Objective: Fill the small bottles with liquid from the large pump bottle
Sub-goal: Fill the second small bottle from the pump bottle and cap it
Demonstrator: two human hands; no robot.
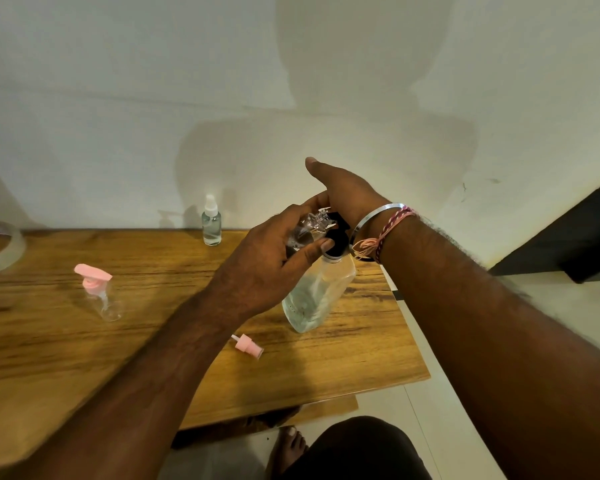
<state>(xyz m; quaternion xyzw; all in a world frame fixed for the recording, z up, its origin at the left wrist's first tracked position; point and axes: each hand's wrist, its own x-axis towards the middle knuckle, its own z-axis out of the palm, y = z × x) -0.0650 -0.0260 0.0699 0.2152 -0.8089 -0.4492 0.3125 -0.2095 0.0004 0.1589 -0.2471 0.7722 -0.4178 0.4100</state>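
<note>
Below the fingers, the large pump bottle stands tilted on the table. The left hand curls around a small clear bottle at its black pump. Beyond, the right hand presses the pump, thumb extended.

The left hand hides most of the small bottle.

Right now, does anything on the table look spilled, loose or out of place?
No spill shows. A pink spray cap lies on its side on the table, off any bottle. The large pump bottle is tilted, not upright, while both hands work at its pump.
</note>
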